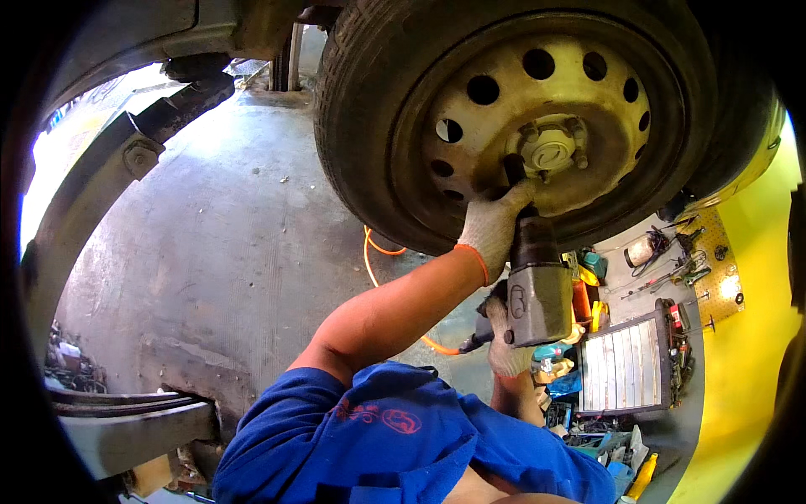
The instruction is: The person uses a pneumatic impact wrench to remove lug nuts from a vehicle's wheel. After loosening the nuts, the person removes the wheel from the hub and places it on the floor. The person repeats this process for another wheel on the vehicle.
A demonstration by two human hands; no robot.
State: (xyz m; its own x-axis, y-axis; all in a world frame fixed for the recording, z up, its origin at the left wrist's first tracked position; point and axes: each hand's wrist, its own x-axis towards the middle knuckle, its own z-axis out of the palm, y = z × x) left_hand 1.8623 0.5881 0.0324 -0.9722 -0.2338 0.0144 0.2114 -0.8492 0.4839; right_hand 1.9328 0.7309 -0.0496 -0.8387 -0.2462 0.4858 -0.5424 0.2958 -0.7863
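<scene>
Head view shows two hands in white gloves at work by a big wheel (497, 126) with a black tire, near the top. A grey power wrench (539, 304) is just below the wheel's middle, pointing up at it. The left hand (494, 227) has an orange band at the wrist. It holds the dark socket (514, 170) at the front of the wrench, with part of the glove laid over it; the other fingers are mostly hidden. The right hand (507, 346) is lower down, wrapped around the wrench's handle, and I cannot tell how tight its fingers are. The socket's tip is close to the round pale cap (552, 153) in the wheel's middle, but I cannot tell if it touches a nut. An orange hose (440, 346) runs up to the wrench. Grey floor (193, 244) is on the left. On the right are a box with pale slats (621, 365) and a yellow wall (756, 344).
</scene>
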